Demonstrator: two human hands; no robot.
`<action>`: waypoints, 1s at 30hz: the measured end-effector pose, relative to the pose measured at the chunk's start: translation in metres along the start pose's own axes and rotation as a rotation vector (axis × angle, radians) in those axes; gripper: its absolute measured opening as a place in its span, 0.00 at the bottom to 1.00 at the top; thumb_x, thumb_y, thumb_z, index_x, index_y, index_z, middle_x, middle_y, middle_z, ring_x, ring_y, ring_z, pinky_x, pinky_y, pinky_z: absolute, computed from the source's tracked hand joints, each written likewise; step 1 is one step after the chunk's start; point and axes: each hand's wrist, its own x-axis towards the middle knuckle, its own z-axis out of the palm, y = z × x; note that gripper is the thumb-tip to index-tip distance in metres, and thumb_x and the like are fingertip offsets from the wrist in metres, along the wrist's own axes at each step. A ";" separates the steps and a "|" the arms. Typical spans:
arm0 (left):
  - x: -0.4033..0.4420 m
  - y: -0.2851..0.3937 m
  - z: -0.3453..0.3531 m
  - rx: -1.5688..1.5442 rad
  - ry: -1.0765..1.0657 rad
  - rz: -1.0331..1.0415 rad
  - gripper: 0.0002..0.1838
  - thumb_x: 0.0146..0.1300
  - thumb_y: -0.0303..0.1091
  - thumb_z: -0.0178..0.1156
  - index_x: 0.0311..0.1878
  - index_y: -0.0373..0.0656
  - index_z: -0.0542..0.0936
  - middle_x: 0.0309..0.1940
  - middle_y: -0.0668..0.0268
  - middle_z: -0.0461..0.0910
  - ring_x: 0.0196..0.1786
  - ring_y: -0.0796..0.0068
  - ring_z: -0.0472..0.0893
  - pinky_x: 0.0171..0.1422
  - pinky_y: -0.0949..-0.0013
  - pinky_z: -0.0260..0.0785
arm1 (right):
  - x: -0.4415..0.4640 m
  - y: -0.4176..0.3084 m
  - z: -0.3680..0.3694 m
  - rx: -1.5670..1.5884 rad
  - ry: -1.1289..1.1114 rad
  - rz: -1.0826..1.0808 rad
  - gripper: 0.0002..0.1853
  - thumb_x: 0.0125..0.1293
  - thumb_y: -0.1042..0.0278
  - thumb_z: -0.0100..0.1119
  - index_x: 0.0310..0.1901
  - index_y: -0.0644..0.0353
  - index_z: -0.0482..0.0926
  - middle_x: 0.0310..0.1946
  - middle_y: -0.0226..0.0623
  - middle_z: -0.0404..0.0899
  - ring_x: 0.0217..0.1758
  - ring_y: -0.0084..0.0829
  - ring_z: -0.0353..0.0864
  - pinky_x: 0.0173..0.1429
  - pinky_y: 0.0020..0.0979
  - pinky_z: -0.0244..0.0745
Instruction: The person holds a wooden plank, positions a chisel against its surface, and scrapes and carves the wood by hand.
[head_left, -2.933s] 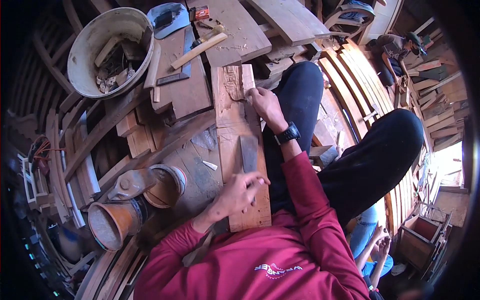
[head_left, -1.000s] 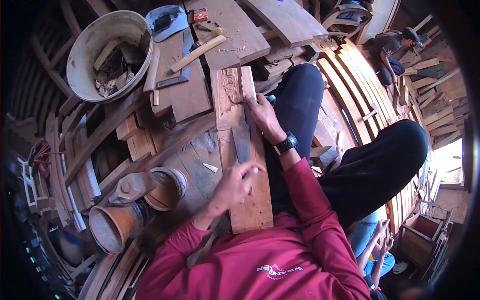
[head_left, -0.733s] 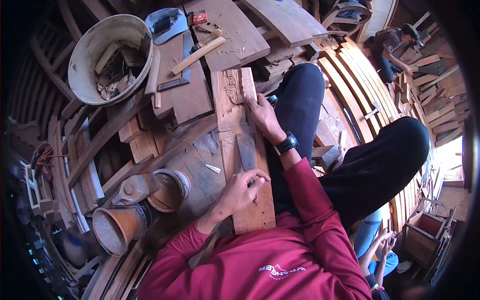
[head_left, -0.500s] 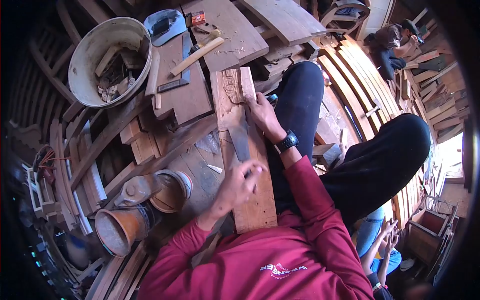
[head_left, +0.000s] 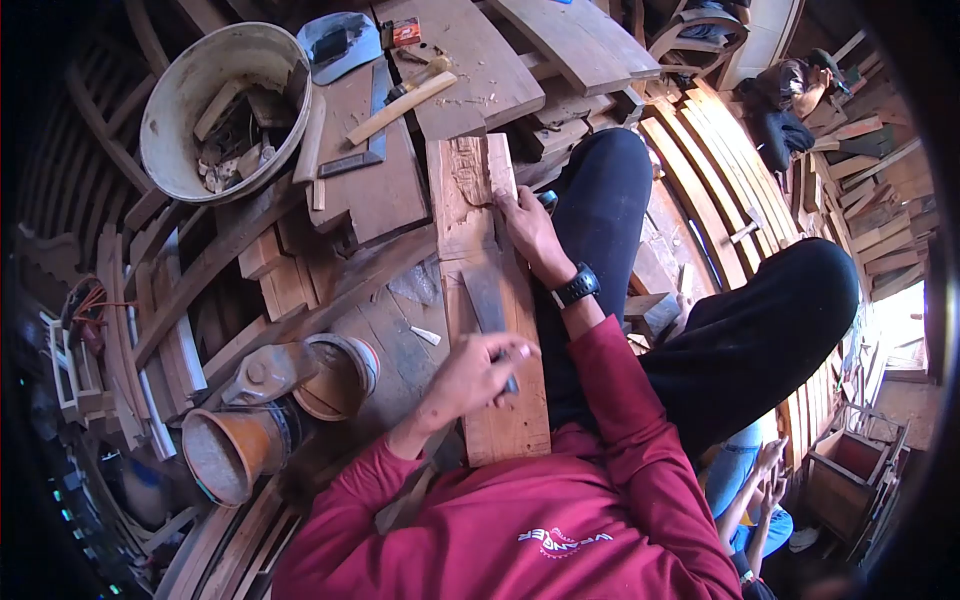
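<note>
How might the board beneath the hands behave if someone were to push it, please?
The solid-looking board would probably stay stiff rather than bend. Its flat, broad face suggests sliding, not rolling. The roughly gouged end looks likeliest to splinter.

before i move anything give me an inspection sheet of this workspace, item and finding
Surface: worn wooden board, marked, with a pale sliver on it.
Job's things: plank, roughly hollowed at its far end; dark metal blade over it, blurred.
Clutter: bucket holding scraps, cap, pale stick across an L-shaped tool, orange-brown container.
Hands: left hand holds the blade; right hand is at the plank's right edge, grip unclear.
Cables: orange cord-like strands at far left, ends unclear.
Surroundings: timber slats; crouching person at upper right, another person's hands at lower right.
</note>
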 end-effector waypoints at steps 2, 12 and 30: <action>0.001 0.004 -0.003 0.013 0.024 0.004 0.14 0.76 0.37 0.54 0.49 0.39 0.84 0.19 0.70 0.78 0.18 0.85 0.76 0.22 0.77 0.68 | 0.000 -0.004 -0.001 0.025 -0.018 0.049 0.28 0.76 0.45 0.50 0.52 0.70 0.76 0.43 0.49 0.83 0.48 0.36 0.81 0.56 0.36 0.72; 0.008 0.000 -0.004 0.022 0.149 0.027 0.15 0.76 0.39 0.55 0.47 0.37 0.83 0.19 0.68 0.78 0.19 0.82 0.78 0.24 0.75 0.69 | -0.002 -0.006 -0.002 0.034 -0.007 0.035 0.28 0.76 0.45 0.50 0.51 0.70 0.75 0.45 0.51 0.83 0.50 0.39 0.81 0.56 0.38 0.72; 0.007 -0.003 0.002 0.002 0.055 -0.034 0.15 0.77 0.40 0.54 0.50 0.38 0.83 0.20 0.68 0.79 0.20 0.83 0.79 0.23 0.75 0.69 | -0.001 -0.001 0.000 0.050 0.000 0.012 0.26 0.77 0.47 0.49 0.51 0.69 0.76 0.44 0.49 0.83 0.49 0.36 0.80 0.55 0.37 0.72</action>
